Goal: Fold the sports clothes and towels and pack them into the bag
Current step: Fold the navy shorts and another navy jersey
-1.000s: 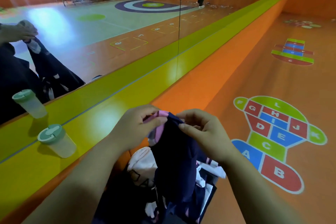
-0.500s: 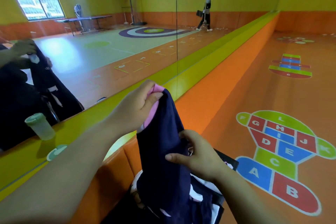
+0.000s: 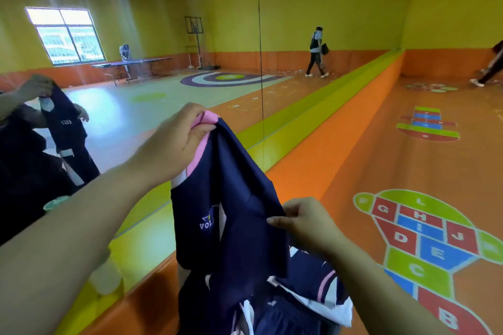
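A navy sports shirt (image 3: 231, 215) with pink trim and white lettering hangs in front of me. My left hand (image 3: 174, 141) grips its pink collar edge up high. Lower down, my right hand (image 3: 304, 221) pinches the shirt's right edge. Below the shirt lies a pile of more navy, white and pink sports clothes (image 3: 304, 296). Whether a bag lies under the pile I cannot tell.
A yellow-green ledge (image 3: 285, 128) runs along a wall mirror (image 3: 136, 95) on the left; a pale cup (image 3: 104, 277) stands on it, half behind my left arm. The orange floor on the right bears a hopscotch (image 3: 424, 242). A person's leg (image 3: 490, 71) shows far right.
My left hand has lifted the shirt's collar higher and the shirt now hangs open longer. My right hand slid down along its right edge. The view tilted upward.
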### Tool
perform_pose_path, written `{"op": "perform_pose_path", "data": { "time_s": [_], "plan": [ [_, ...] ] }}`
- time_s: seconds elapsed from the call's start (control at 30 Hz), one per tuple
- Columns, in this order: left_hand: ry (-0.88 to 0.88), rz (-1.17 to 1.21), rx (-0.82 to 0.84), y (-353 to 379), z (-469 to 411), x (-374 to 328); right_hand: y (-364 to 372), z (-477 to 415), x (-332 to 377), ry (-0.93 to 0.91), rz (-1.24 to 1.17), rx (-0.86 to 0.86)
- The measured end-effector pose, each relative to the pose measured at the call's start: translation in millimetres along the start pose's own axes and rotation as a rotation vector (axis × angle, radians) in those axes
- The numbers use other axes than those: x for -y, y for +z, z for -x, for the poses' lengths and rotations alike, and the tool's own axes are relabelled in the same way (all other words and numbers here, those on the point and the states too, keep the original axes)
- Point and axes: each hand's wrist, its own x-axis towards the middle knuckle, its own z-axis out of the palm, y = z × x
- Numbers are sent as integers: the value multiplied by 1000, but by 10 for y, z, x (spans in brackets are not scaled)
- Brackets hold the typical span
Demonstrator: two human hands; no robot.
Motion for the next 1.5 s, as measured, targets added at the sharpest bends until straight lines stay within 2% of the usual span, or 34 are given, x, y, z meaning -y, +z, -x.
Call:
{"op": "perform_pose_path", "data": {
  "time_s": [0.17, 0.33, 0.43, 0.53, 0.77, 0.83, 0.93, 1.07, 1.27, 1.43, 1.5],
  "plan": [
    [-106, -38, -42, -268, -2, 91, -491, 45, 396, -172, 24, -369],
    [-256, -35, -128, -320, -9, 142, -774, 70, 733, -328, 131, -551],
    [-369, 67, -190, -281, -59, 139, -890, 80, 849, -336, 182, -585],
    [-405, 96, -251, -170, -92, 38, -977, 113, 963, -283, 336, -560],
    [-196, 65, -316, -114, -105, -169, -1215, 451, 1071, -271, 538, -508],
    [-169, 125, -273, -182, -102, -203, -1273, 573, 1070, -273, 544, -471],
    [-192, 193, -140, -286, -88, -259, -1328, 785, 1064, -263, 420, -379],
    [-196, 182, -45, -378, -57, -287, -1327, 1068, 1037, -237, 254, -221],
    [-169, 189, 98, -266, -175, -183, -1400, 1056, 851, -125, 176, -90],
    [-239, 155, 381, 60, -407, 106, -1539, 556, 360, 11, 438, -107],
    [-252, 96, 417, 280, -536, 247, -1557, 251, 122, 34, 574, -133]
  ]
}}
